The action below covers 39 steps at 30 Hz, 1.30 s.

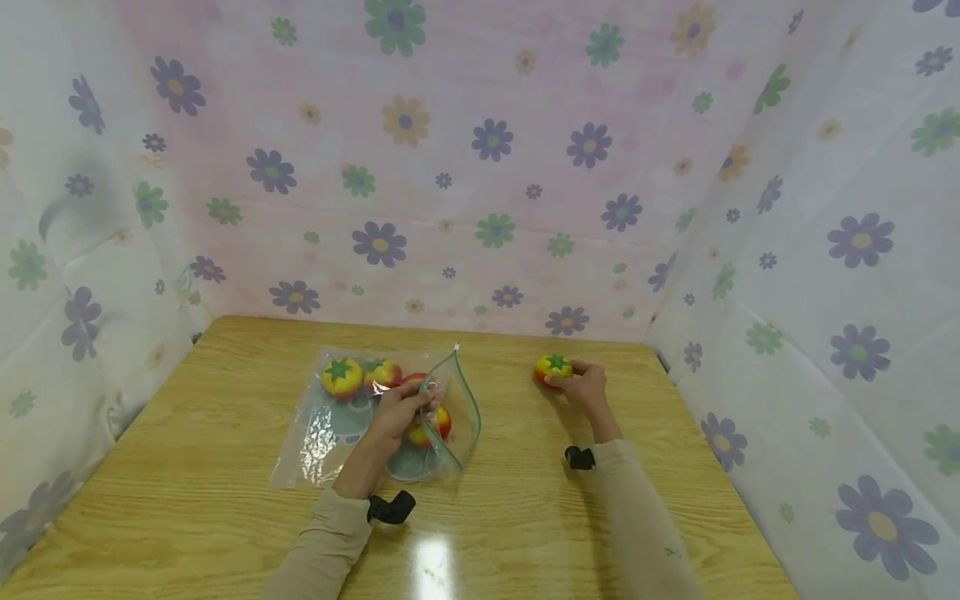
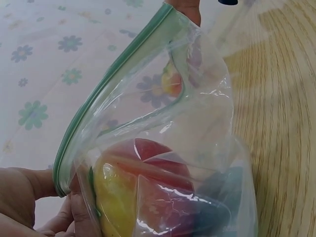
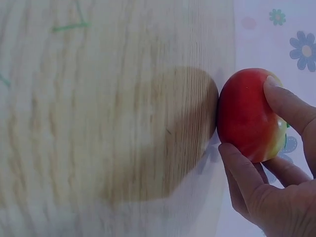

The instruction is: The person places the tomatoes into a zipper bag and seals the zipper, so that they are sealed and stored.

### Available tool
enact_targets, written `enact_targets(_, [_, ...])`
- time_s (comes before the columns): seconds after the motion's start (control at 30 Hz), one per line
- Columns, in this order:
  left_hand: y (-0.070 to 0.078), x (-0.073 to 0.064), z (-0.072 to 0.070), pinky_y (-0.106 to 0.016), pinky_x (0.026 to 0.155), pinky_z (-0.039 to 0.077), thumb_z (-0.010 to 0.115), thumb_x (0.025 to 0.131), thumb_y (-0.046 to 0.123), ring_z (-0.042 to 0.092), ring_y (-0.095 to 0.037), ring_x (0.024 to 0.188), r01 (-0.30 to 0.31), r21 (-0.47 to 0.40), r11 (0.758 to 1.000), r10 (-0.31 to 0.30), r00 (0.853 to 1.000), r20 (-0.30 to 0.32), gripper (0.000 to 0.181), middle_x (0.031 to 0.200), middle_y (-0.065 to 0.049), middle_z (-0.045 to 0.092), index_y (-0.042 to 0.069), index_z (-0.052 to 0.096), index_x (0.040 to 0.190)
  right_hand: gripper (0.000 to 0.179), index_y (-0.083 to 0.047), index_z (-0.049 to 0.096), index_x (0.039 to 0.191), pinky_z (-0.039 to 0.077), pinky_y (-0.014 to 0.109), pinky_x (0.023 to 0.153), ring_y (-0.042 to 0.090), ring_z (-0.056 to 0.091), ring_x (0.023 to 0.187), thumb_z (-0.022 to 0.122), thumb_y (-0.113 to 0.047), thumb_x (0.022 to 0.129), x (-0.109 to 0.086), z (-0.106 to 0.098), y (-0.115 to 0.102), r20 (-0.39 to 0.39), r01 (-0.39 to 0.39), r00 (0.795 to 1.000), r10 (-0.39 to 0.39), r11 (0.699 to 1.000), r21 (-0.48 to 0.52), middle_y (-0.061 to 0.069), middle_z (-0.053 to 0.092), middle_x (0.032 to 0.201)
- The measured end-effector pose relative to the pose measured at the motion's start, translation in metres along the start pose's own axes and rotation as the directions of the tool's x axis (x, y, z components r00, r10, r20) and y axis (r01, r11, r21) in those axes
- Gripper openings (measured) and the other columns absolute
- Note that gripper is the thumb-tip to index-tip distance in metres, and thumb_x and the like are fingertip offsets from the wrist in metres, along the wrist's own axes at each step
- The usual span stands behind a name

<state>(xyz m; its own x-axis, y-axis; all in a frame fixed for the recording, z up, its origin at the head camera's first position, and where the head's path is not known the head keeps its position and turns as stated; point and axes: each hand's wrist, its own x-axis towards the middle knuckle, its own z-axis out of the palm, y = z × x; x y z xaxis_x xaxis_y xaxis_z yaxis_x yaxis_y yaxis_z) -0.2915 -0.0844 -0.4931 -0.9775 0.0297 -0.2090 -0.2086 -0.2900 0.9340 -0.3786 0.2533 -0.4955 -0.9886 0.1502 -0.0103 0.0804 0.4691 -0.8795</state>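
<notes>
A clear zip bag (image 1: 315,450) with a green zip edge (image 2: 106,84) lies on the table, its mouth standing open toward the right. My left hand (image 1: 397,414) pinches that edge between thumb and fingers. Inside the bag are several red-and-yellow toy tomatoes with green star-shaped tops, one at the far left (image 1: 341,382) and one near the mouth (image 1: 438,425). To the right, my right hand (image 1: 587,387) grips another toy tomato (image 3: 249,113) by its sides, thumb above and fingers below in the right wrist view. This tomato's red underside faces the tabletop closely.
The wooden table (image 1: 517,517) ends at a flowered cloth backdrop (image 1: 465,183) behind, with more cloth at both sides. Black wrist cameras (image 1: 392,507) sit on both wrists. Green marks (image 3: 71,26) show on the wood in the right wrist view.
</notes>
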Motion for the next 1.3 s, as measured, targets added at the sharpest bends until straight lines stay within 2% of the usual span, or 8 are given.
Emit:
enact_targets(0.3, [0.003,0.0,-0.001,-0.016,0.061,0.053,0.057,0.102,0.0,0.064,-0.004,0.073,-0.003,0.011,1.0,0.003,1.0,0.0,0.035,0.095,-0.002,0.074,-0.012,0.055,0.135,0.062,0.013,0.054,0.137,0.048,0.051,0.108,0.044,0.055,0.127,0.081,-0.013,0.088,-0.008,0.009,-0.001,0.021,0.072,0.997,-0.072,0.997,-0.004,0.032,0.054,0.14])
enact_targets(0.53, [0.003,-0.002,0.001,-0.017,0.061,0.053,0.059,0.102,0.002,0.063,-0.005,0.07,0.007,0.008,1.0,-0.007,1.0,-0.008,0.033,0.085,0.0,0.071,-0.011,0.058,0.132,0.062,0.01,0.051,0.142,0.049,0.051,0.106,0.043,0.055,0.125,0.078,-0.013,0.091,-0.011,0.012,-0.001,0.081,0.115,0.99,-0.113,0.993,-0.021,0.029,0.053,0.142])
enact_targets(0.83, [0.003,-0.003,0.0,-0.016,0.061,0.053,0.061,0.101,0.003,0.064,-0.004,0.071,0.001,0.022,1.0,0.0,1.0,-0.013,0.034,0.088,0.0,0.073,-0.012,0.058,0.132,0.062,0.008,0.046,0.146,0.053,0.048,0.103,0.045,0.054,0.128,0.072,-0.016,0.096,-0.016,0.018,0.003,0.157,0.148,0.977,-0.143,0.989,-0.022,0.03,0.049,0.144])
enact_targets(1.07, [-0.001,-0.004,0.0,-0.015,0.057,0.048,0.062,0.101,0.006,0.062,-0.004,0.067,-0.001,0.043,0.999,0.002,1.0,-0.015,0.033,0.085,0.002,0.073,-0.011,0.059,0.13,0.057,0.005,0.047,0.147,0.054,0.045,0.102,0.044,0.052,0.132,0.068,-0.02,0.1,-0.026,0.022,0.001,0.215,0.208,0.952,-0.217,0.976,0.068,0.029,0.048,0.144])
enact_targets(1.17, [-0.001,-0.004,0.0,-0.016,0.057,0.049,0.063,0.101,0.005,0.062,-0.004,0.067,0.001,0.035,0.999,-0.001,1.0,-0.019,0.032,0.084,0.002,0.073,-0.011,0.06,0.129,0.062,0.008,0.042,0.15,0.054,0.044,0.101,0.047,0.05,0.133,0.068,-0.017,0.1,-0.03,0.024,-0.001,0.231,0.231,0.94,-0.251,0.967,0.111,0.032,0.044,0.145])
enact_targets(1.3, [-0.001,-0.003,0.001,-0.016,0.059,0.051,0.062,0.101,0.004,0.063,-0.005,0.068,0.008,0.025,1.0,-0.008,1.0,-0.026,0.03,0.085,0.002,0.073,-0.009,0.062,0.128,0.065,0.008,0.037,0.152,0.056,0.034,0.099,0.048,0.05,0.132,0.068,-0.012,0.099,-0.035,0.028,-0.004,0.253,0.223,0.933,-0.255,0.963,0.149,0.033,0.041,0.148])
